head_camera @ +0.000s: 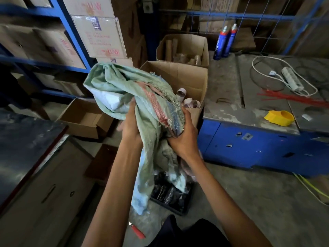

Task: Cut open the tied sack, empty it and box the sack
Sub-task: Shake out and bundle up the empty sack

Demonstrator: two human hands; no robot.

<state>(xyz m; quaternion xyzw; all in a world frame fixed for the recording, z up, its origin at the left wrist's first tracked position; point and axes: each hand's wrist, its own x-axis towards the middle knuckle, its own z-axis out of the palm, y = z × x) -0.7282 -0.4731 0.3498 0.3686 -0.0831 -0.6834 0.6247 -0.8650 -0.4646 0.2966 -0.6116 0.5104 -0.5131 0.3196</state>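
Woven sack: pale green plastic weave with a red and blue stripe, the sack (124, 90) hangs limp and crumpled in front of us at chest height, its tail trailing down toward the floor.
Left hand: our left hand (130, 125) is clenched on a fold at the sack's near left side.
Right hand: our right hand (183, 138) grips the bunched striped edge, fingers wrapped round it.
Stage: we judge the cutting and emptying done, since the sack looks slack; we are gathering it for boxing.
Key relation: the open cardboard box (188, 73) lies straight ahead and a little right, just behind the bundle; our right hand is the nearer one. The sack's long axis runs from upper left down toward our feet, so the hanging tail must come up before it goes in.
Box contents: rolled cardboard tubes already sit inside, leaving less room.
Floor: a black crate (170, 195) of dark wrapped items sits below the sack; a red cutter (137, 230) lies near our feet.
Hidden: the sack covers the box's left wall and part of the crate; we cannot tell whether anything remains inside the sack.
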